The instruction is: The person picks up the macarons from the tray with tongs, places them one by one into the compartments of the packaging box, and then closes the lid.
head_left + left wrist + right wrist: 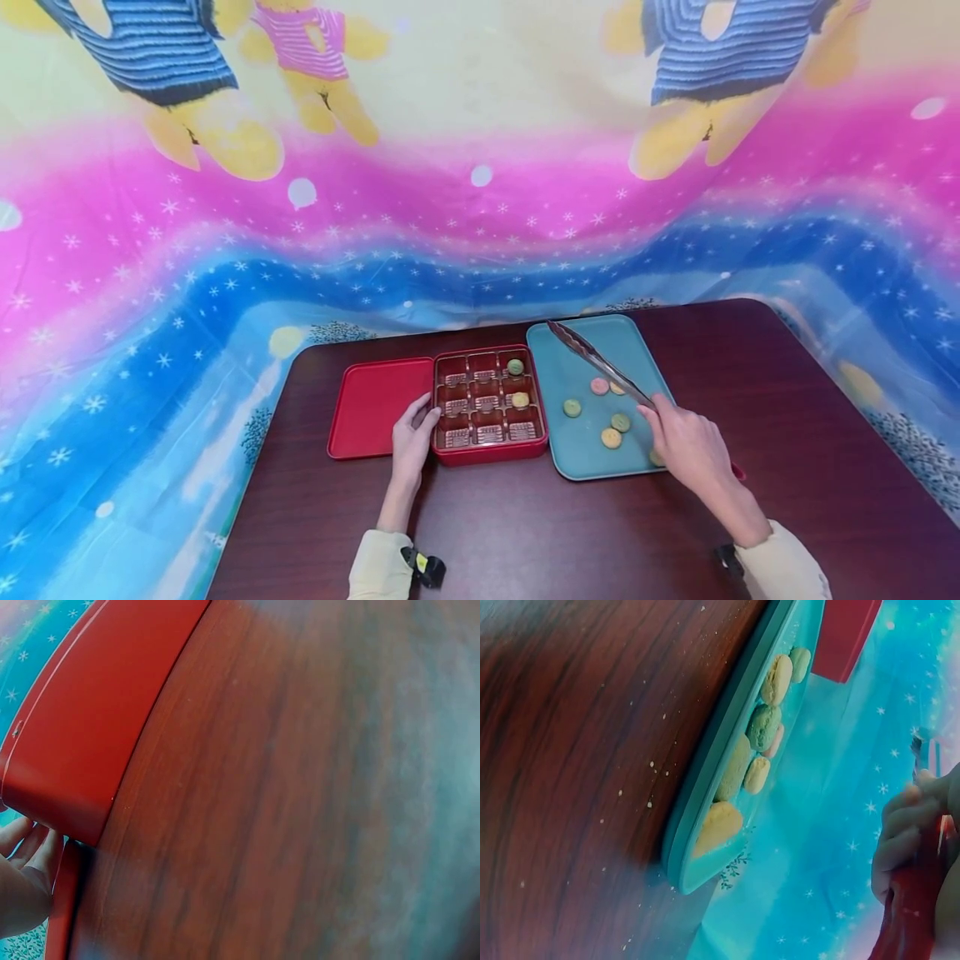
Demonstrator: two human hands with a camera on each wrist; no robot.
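Note:
My left hand (411, 437) rests against the left wall of a red box (491, 457), thumb near its rim; in the left wrist view its fingers (46, 855) touch the box's corner. A gold-brown divided insert fills the box. A green macaron (515, 367) sits in the back right compartment, a yellow macaron (521, 400) in the middle right one. My right hand (693, 450) grips metal tongs (600, 362) with a red handle (907, 915), above a teal tray (585, 462). Their tips point toward the tray's back left, apart from the macarons.
Several macarons lie on the tray, among them a pink macaron (599, 386), a green macaron (572, 408) and a yellow macaron (611, 437). Left of the box lies a red lid (375, 408). A printed cloth (480, 225) hangs behind the dark wooden table (495, 533).

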